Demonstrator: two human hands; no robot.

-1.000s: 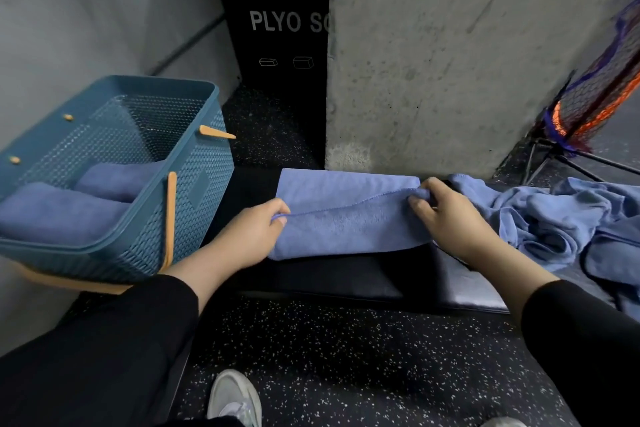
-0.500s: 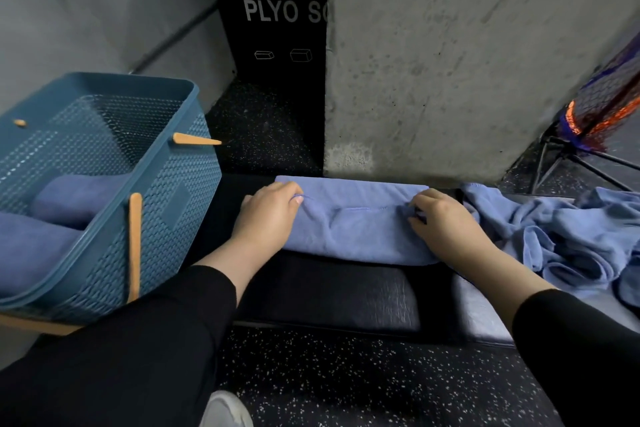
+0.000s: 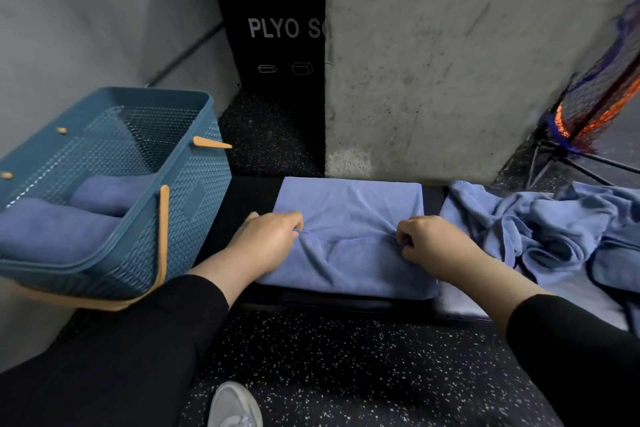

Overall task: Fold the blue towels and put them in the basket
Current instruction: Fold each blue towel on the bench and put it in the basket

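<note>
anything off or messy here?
Only the unfolded towels: a crumpled heap on the bench, right of the towel being folded. The basket looks tilted, though the wide lens may cause that.

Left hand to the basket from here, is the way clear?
Probably yes. The basket sits just left of the left hand, open top facing up, with nothing between them. But that hand's fingers are pinching the towel on the bench, so it would go over carrying the towel or let go first.

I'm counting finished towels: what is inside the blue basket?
Inside the blue basket lie two folded blue towels, side by side. The near wall hides their lower parts, so anything beneath them cannot be seen.
</note>
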